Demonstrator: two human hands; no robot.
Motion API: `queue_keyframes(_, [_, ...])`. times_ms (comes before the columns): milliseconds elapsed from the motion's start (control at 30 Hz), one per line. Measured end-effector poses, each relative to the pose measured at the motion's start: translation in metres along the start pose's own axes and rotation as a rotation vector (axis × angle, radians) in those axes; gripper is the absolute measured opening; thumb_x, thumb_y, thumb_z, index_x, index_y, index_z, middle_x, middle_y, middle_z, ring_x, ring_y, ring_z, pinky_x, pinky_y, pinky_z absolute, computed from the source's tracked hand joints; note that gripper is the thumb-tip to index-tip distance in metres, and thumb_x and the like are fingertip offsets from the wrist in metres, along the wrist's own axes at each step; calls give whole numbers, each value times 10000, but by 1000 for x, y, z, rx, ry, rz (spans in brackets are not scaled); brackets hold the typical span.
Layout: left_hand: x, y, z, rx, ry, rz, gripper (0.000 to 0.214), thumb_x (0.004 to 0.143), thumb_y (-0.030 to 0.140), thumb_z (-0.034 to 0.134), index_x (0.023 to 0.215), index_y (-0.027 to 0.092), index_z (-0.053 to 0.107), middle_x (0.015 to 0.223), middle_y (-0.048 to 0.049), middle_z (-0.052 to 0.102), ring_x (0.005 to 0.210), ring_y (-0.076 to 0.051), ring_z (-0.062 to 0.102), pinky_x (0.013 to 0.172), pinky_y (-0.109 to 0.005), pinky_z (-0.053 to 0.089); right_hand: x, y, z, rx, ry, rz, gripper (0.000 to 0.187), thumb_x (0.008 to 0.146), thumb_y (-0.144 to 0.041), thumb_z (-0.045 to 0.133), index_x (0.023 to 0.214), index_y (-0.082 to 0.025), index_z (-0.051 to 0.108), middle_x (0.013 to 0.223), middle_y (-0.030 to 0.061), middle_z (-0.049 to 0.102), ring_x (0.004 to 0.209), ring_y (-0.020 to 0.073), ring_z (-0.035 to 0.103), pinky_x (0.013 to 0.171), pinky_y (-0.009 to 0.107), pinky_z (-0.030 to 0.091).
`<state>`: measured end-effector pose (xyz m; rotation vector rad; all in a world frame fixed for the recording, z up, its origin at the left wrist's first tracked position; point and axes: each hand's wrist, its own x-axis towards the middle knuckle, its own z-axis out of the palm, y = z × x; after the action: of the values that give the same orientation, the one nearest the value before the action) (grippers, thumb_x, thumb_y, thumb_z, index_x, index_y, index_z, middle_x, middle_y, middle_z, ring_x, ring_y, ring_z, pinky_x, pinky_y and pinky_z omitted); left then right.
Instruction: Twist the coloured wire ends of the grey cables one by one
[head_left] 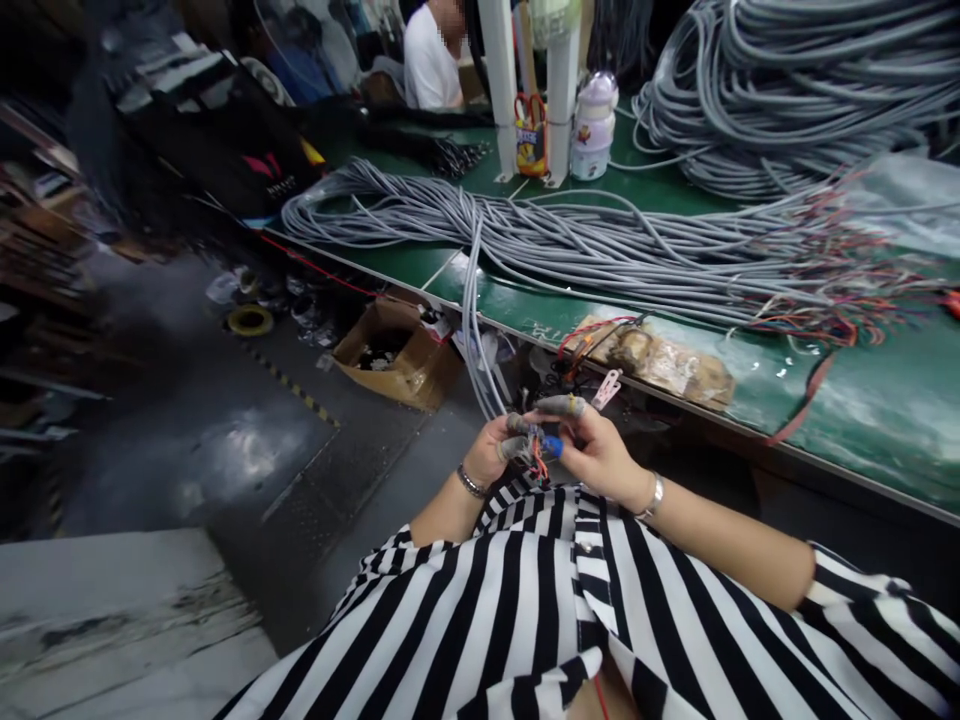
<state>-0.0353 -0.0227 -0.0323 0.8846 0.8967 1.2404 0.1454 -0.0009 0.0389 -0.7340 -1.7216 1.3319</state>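
My left hand and my right hand meet in front of my striped shirt, just below the edge of the green bench. Grey finger cots cover several fingertips. My left hand pinches the end of a grey cable that hangs down from the bench, with thin red wires showing at its tip. My right hand's fingers are closed on a small blue connector at those wires. A small pink clip sticks up just above my right hand.
Large bundles of grey cable with coloured wire ends lie across the bench, more coils behind. A bottle, a scissors cup and white posts stand at the back. A cardboard box sits on the floor. Another person sits beyond.
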Motion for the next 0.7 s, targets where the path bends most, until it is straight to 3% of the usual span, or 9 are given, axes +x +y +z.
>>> queue_keyframes(100, [0,6,1,8,-37,-4,481,545,502,868,787,160,631,765,-20,686,647,-135,627,643,-283,534,-1,10,-2,-90,-55,-33,506,776,-136,600,1267,-261,581,1046,65,730,828,222,681,751,378,540])
queue_keyframes(167, [1,14,1,46,-141,-30,458,595,510,841,809,154,650,744,-27,686,646,-137,630,645,-276,530,-5,16,-9,-239,-84,-97,513,724,-93,590,1208,-258,628,1002,62,738,874,243,686,810,401,529])
queue_keyframes(267, [6,27,-1,189,-393,-131,440,671,536,783,786,124,682,677,-49,671,602,-141,613,595,-262,500,-11,18,-22,-359,-117,-165,440,713,-88,580,1115,-242,670,937,66,740,838,239,685,787,381,527])
queue_keyframes(333, [9,30,-1,244,-456,-151,449,680,551,768,722,112,685,588,-40,628,526,-121,564,528,-243,452,-15,17,-28,-335,-110,-146,336,774,-117,562,1073,-234,663,909,61,736,803,217,684,746,349,529])
queue_keyframes(500, [12,23,7,2,-231,-103,486,583,581,803,648,121,662,520,-18,603,375,-71,445,407,-222,335,-19,23,-28,-205,-16,5,110,906,-258,512,959,-215,598,650,-5,664,544,136,594,553,256,478])
queue_keyframes(633, [18,31,16,-253,-29,19,419,668,548,756,584,152,651,383,33,463,384,-76,436,523,-266,442,-19,39,-23,-286,33,99,81,877,-263,529,877,-195,573,609,-11,631,511,129,562,509,241,445])
queue_keyframes(700, [21,35,19,-262,72,83,352,659,501,784,661,162,692,442,25,530,430,-82,476,569,-274,466,-20,42,-22,-318,39,115,103,878,-275,526,879,-191,586,635,-1,635,525,131,563,513,242,447])
